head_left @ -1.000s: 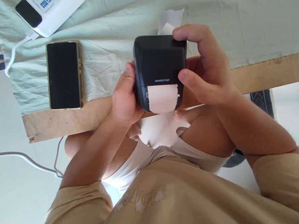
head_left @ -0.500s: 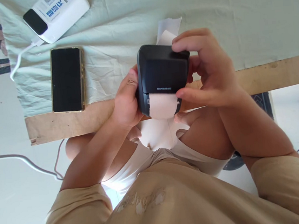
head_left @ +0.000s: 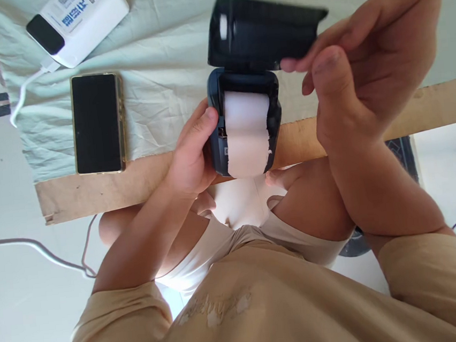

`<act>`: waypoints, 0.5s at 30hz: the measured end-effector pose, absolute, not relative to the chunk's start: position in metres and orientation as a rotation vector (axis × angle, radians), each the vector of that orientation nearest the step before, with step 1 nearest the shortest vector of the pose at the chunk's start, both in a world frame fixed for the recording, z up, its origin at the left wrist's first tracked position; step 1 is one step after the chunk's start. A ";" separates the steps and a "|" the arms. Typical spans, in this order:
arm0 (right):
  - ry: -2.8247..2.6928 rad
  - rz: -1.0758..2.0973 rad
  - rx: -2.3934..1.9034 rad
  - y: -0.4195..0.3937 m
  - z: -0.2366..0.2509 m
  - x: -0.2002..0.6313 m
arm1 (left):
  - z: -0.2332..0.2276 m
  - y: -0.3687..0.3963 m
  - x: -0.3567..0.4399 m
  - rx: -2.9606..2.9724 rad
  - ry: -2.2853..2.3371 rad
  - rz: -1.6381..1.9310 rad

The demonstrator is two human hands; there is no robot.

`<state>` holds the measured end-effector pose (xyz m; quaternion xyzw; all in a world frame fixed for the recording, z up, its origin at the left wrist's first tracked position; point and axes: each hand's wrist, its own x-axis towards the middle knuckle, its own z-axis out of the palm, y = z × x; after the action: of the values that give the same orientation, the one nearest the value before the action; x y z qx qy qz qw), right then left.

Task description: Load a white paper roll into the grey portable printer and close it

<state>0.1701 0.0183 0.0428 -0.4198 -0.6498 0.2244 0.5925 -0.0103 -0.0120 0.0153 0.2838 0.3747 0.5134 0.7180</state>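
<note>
A small black label printer (head_left: 221, 158) is held at the table's front edge, its lid (head_left: 267, 33) swung up and back. Inside lies a white paper roll (head_left: 246, 104), its paper strip (head_left: 248, 153) draped over the front with a ragged right edge. My left hand (head_left: 194, 155) is closed around the printer's left side, thumb resting on the rim. At the raised lid's right edge is my right hand (head_left: 367, 66), with fingertips against its lower right corner and the thumb bent beside them. Some of its fingers are hidden.
A phone (head_left: 96, 123) in a clear case lies left on the green cloth (head_left: 157, 108). Behind it, a white power bank (head_left: 97, 27) has a white cable (head_left: 23, 96) plugged in. The wooden table edge (head_left: 132, 185) runs in front of my knees.
My right hand has moved up and right, and the printer's lid has gone from closed to open, exposing the paper roll. The left hand keeps its hold on the printer.
</note>
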 end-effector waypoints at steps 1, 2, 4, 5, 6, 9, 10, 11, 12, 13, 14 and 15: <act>-1.511 0.515 -0.955 0.019 0.043 0.170 | 0.016 -0.012 -0.009 0.627 0.833 1.136; -1.551 0.503 -0.950 0.020 0.043 0.171 | 0.018 -0.012 -0.008 0.622 0.843 1.141; -1.714 0.446 -1.028 0.020 0.041 0.173 | 0.021 -0.013 -0.004 0.607 0.871 1.171; -1.818 0.404 -1.080 0.020 0.040 0.174 | 0.023 -0.013 -0.003 0.599 0.884 1.185; -1.923 0.370 -1.138 0.019 0.039 0.175 | 0.025 -0.013 -0.001 0.599 0.890 1.193; -2.162 0.350 -1.254 0.017 0.041 0.176 | 0.027 -0.013 -0.002 0.630 0.863 1.164; -2.220 0.376 -1.283 0.016 0.042 0.175 | 0.027 -0.013 -0.003 0.645 0.856 1.143; -2.260 0.399 -1.313 0.015 0.044 0.175 | 0.027 -0.013 -0.004 0.657 0.856 1.128; -2.284 0.415 -1.335 0.015 0.046 0.176 | 0.027 -0.013 -0.005 0.657 0.862 1.122; -2.299 0.421 -1.356 0.015 0.047 0.176 | 0.027 -0.013 -0.006 0.644 0.879 1.120; -2.314 0.421 -1.372 0.015 0.048 0.177 | 0.027 -0.013 -0.006 0.618 0.903 1.120; -2.331 0.417 -1.377 0.015 0.049 0.179 | 0.027 -0.013 -0.006 0.587 0.927 1.113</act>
<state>0.1788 0.0151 0.0487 -0.4925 -0.8338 0.1490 0.1998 -0.0061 -0.0134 0.0269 0.2645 0.4179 0.5017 0.7097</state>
